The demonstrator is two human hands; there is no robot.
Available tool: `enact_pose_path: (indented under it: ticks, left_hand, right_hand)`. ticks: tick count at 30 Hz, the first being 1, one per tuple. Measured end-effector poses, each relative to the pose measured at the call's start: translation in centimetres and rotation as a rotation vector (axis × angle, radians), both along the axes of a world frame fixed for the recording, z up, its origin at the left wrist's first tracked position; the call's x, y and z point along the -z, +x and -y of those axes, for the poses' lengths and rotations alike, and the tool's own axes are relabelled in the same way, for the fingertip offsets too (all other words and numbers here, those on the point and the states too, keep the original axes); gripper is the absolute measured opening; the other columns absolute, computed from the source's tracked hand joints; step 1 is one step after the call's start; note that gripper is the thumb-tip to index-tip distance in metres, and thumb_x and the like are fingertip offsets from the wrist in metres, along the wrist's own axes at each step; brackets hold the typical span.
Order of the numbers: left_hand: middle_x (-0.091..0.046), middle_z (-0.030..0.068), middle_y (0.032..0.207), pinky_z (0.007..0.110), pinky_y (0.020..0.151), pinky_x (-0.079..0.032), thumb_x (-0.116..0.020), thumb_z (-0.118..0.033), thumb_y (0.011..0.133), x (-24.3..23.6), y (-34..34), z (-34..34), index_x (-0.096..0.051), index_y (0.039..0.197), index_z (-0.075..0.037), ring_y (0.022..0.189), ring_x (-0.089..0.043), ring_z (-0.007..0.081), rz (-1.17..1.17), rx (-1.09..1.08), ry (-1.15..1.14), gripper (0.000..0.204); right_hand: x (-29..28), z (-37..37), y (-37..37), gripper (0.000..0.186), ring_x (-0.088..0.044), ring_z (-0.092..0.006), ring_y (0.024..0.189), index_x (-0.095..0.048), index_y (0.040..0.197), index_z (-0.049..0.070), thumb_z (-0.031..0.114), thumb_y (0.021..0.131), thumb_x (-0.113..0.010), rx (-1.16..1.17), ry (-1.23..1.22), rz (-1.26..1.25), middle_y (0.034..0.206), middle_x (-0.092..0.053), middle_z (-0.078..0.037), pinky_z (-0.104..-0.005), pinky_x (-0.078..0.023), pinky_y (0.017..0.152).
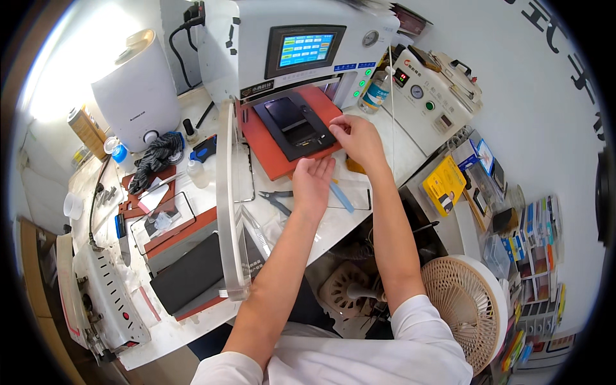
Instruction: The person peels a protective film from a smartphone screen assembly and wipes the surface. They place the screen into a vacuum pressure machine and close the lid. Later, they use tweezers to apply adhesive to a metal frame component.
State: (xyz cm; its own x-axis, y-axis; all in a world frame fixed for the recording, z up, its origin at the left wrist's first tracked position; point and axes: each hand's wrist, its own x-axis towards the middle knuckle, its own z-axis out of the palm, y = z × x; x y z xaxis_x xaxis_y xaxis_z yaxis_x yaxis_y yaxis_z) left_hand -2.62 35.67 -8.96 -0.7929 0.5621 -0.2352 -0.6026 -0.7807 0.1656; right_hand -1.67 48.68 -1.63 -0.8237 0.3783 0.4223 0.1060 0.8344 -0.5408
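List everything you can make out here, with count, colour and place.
Main machine: 1, white, top centre
Pad: 1, red-orange, at its front
Flat plate: 1, black, on the pad
Curved bar: 1, whitish, left of the pad
Upright appliance: 1, white, upper left
Glove bundle: count unclear, dark grey, left
Pliers: 1, dark, beside the left hand
Strip: 1, light blue, below the pad
Gauge box: 1, whitish, upper right
Fan: 1, beige, lower right
Racked items: count unclear, mixed, far right
Desk: 1, white, left and centre
Left hand: 1, bare, palm up before the pad
Right hand: 1, bare, beside the plate's right edge
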Motion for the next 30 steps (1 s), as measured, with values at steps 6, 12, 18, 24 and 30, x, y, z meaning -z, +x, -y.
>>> enact_pose_path:
  ticks: [6, 12, 18, 24, 30]
  left_hand:
    - [-0.058, 0.0211, 0.121, 0.048, 0.113, -0.043, -0.042, -0.008, 0.092, 0.2, -0.3, 0.3, -0.053, 0.114, 0.007, 0.120, -0.056, 0.0343, -0.017, -0.007, -0.013, 0.028]
    - [-0.058, 0.0221, 0.123, 0.046, 0.115, -0.042, -0.041, -0.008, 0.093, -0.4, 0.0, 0.3, -0.052, 0.116, 0.009, 0.123, -0.055, 0.0339, -0.050, 0.009, -0.039, 0.031]
    - [-0.058, 0.0222, 0.125, 0.046, 0.116, -0.042, -0.041, -0.008, 0.092, -0.4, 0.0, 0.3, -0.052, 0.117, 0.010, 0.124, -0.055, 0.0335, -0.053, 0.009, -0.037, 0.032]
    - [-0.058, 0.0229, 0.126, 0.046, 0.116, -0.042, -0.040, -0.007, 0.092, -0.4, -0.1, 0.1, -0.051, 0.118, 0.011, 0.125, -0.055, 0.0337, -0.041, 0.019, -0.040, 0.033]
    - [-0.057, 0.0197, 0.129, 0.045, 0.116, -0.040, -0.044, -0.007, 0.093, 0.5, -0.5, 0.3, -0.052, 0.119, 0.007, 0.125, -0.054, 0.0306, -0.078, 0.039, -0.012, 0.031]
  right_hand:
    - [0.6, 1.8, -0.2, 0.027, -0.070, -0.0253, 0.080, -0.075, 0.094, 0.007, 0.032, 0.085, -0.071, 0.092, -0.151, 0.199, 0.085, -0.074, -0.010, -0.0370, -0.054, 0.071]
    - [1.8, 0.9, -0.5, 0.026, -0.070, -0.0243, 0.081, -0.073, 0.092, 0.006, 0.031, 0.084, -0.071, 0.050, -0.133, 0.164, 0.085, -0.073, -0.009, -0.0361, -0.054, 0.072]
    - [2.0, 0.9, -0.5, 0.025, -0.070, -0.0234, 0.080, -0.073, 0.092, 0.007, 0.030, 0.083, -0.073, 0.085, -0.198, 0.038, 0.085, -0.073, -0.008, -0.0360, -0.054, 0.072]
    - [2.2, 0.2, -0.6, 0.023, -0.070, -0.0224, 0.078, -0.073, 0.092, 0.009, 0.029, 0.081, -0.075, 0.079, -0.185, 0.139, 0.083, -0.073, -0.006, -0.0357, -0.054, 0.070]
    - [2.0, 0.3, -0.9, 0.021, -0.070, -0.0227, 0.080, -0.073, 0.091, 0.010, 0.028, 0.079, -0.075, 0.071, -0.199, 0.172, 0.083, -0.073, -0.005, -0.0361, -0.054, 0.070]
